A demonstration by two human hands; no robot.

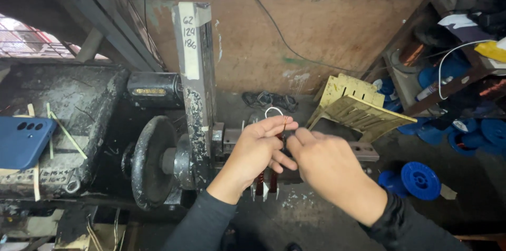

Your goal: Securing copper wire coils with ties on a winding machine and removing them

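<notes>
Pinching a thin copper wire (284, 124) between both hands, left hand (258, 148) and right hand (319, 159) work just right of the black wheel (150, 161), above wound coils (266, 181); threading it needs steady fingers.

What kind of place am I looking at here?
Likely a small coil-winding workshop: a hand-wheel winding machine, copper coils under the left hand and right hand, blue wire spools nearby.
</notes>
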